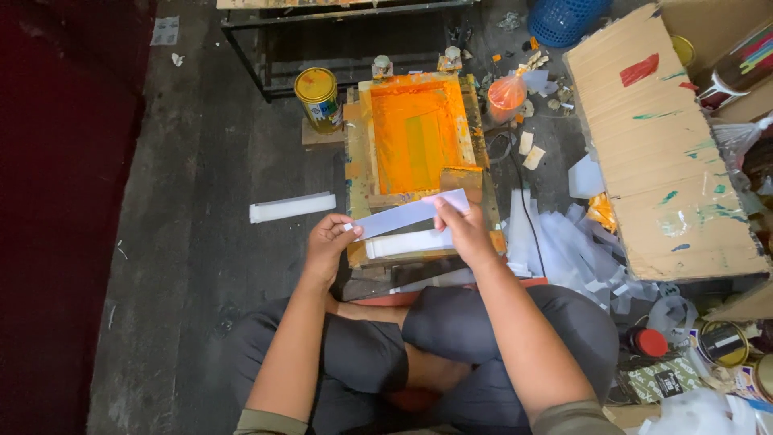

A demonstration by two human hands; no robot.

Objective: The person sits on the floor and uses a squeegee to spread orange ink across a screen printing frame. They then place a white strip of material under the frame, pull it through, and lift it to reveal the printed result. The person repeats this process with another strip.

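I sit cross-legged on a dark floor and hold a long white paper strip (400, 217) between both hands. My left hand (328, 244) pinches its left end; my right hand (463, 228) grips its right end. The strip hovers just above the near edge of a wooden screen-printing frame (473, 129) coated in orange ink. A small stack of similar white strips (407, 243) lies on the frame's near edge, under my hands. A wooden squeegee (461, 178) rests in the frame's near right corner.
A yellow paint tin (319, 98) stands left of the frame. Another bundle of strips (291, 207) lies on the floor to the left. Paper scraps (564, 246) pile up at right beside a paint-smeared cardboard sheet (656, 153). Tins and lids (721, 342) crowd the lower right.
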